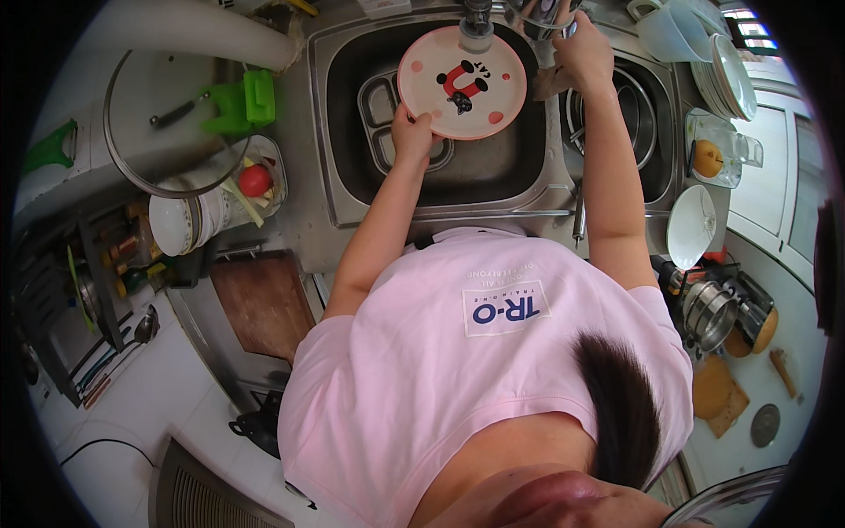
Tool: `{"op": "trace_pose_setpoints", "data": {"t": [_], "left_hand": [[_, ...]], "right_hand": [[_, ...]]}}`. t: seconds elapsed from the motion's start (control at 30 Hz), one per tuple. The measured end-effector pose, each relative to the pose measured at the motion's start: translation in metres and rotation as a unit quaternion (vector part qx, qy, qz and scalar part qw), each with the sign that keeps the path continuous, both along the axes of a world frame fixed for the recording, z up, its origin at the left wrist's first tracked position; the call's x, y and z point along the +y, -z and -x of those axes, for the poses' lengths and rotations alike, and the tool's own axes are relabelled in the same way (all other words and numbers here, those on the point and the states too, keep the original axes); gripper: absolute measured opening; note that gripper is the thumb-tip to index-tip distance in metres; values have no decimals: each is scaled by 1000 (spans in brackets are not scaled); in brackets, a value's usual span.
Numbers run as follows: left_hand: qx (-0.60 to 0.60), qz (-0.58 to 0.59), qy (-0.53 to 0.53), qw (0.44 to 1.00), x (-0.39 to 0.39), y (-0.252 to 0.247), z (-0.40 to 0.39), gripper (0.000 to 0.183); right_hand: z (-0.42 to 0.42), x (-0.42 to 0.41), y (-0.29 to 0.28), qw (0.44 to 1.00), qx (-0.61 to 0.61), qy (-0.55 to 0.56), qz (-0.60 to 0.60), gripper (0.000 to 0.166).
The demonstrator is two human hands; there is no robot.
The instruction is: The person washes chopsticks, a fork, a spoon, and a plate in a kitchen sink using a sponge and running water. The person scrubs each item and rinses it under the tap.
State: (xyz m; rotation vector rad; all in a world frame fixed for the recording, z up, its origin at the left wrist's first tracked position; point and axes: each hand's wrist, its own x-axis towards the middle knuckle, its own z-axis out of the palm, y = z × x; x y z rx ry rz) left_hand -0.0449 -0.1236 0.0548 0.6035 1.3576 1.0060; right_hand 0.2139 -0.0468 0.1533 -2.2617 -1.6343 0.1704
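Note:
My left hand point(414, 135) grips the near-left rim of a round plate point(478, 109) with a pink edge, dots and a cat design. The plate is held over the left basin of a steel sink point(502, 188), under the faucet point(476, 33). Below it a divided metal tray point(379, 105) lies in the basin, partly covered by the plate. My right hand point(584, 53) is up at the back between the two basins, its fingers at a clear container point(538, 13) holding shiny metal items. A brownish cloth-like thing point(552, 82) shows beside that hand; whether the fingers grip anything cannot be told.
Metal bowls point(637, 115) sit in the right basin. On the right stand stacked plates point(723, 79), a white bowl point(690, 226) and a glass container with a pear point(708, 158). Leftward are a glass lid point(178, 125), stacked bowls point(178, 224) and a container with a tomato point(255, 180).

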Motion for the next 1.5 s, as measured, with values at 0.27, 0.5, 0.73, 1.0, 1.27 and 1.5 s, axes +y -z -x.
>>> {"op": "trace_pose_setpoints", "data": {"t": [0.27,0.5,0.73,1.0,1.27,1.5], "left_hand": [[4,3,-13,1000,0,7,3,31],[5,-16,-17,1000,0,11,1,30],[59,-1,-8,998,-5,28,1,25],[84,-21,25,996,-8,34,7,24],[53,-34,5,998,-7,36,10,25],[61,-72,42,995,-3,31,30,26]], "right_hand": [[4,0,-18,998,56,-2,2,41],[21,-38,9,969,219,52,-101,50],[75,-40,46,552,832,5,-49,28],[73,-8,101,830,531,-146,84,32],[60,1,106,958,177,-225,-26,32],[62,-35,108,920,358,-25,-156,34]]}}
